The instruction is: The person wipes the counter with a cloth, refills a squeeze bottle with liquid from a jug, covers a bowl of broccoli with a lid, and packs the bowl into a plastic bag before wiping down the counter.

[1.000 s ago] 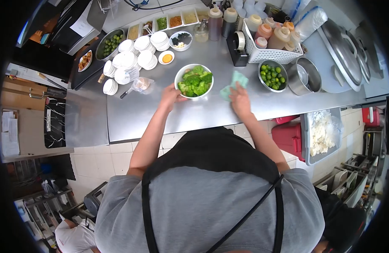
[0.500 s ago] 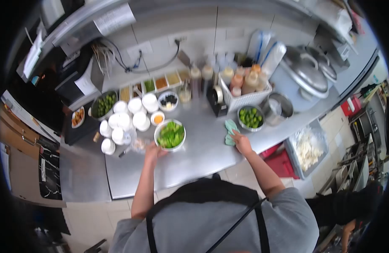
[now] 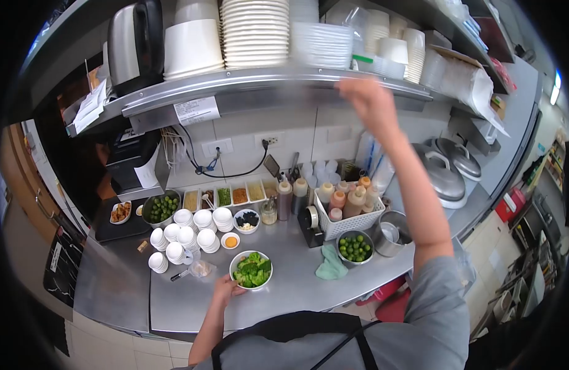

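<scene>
My left hand (image 3: 227, 289) grips the lower left rim of a white bowl (image 3: 234, 266) on the steel counter. Bright green cut vegetables (image 3: 252, 270), which look like broccoli, fill this bowl. Raised high in front of the shelf edge is my right hand (image 3: 369, 103), smeared by motion. A faint pale blur lies to its left, and I cannot make out whether its fingers hold anything. The light green cloth (image 3: 331, 263) lies crumpled on the counter, apart from both hands, beside a metal bowl of green limes (image 3: 355, 248).
Stacked white cups (image 3: 187, 236) and a small cup of orange sauce (image 3: 231, 241) stand left of centre. Behind are seasoning trays (image 3: 223, 197) and a white basket (image 3: 352, 226) of squeeze bottles. Overhead, a shelf (image 3: 260, 77) carries stacked bowls and lids.
My right hand has let go of the green cloth and risen to shelf height. The view has tilted up, bringing the shelf in. My left hand stays at the bowl.
</scene>
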Available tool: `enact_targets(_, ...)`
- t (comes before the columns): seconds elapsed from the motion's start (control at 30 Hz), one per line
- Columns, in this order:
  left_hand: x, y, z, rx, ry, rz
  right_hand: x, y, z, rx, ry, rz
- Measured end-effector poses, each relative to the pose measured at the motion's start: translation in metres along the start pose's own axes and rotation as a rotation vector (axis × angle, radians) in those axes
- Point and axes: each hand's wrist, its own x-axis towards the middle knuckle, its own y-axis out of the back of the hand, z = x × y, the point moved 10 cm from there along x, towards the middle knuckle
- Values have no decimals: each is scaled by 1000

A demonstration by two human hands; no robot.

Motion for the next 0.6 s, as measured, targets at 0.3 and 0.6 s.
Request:
enact_targets(0.3, -9, -2, 1, -76, -7, -13, 152, -25, 82, -165, -153, -210)
enact_targets(0.6, -9, -3, -3, -89, 23, -9, 154, -43, 89, -125, -114, -296)
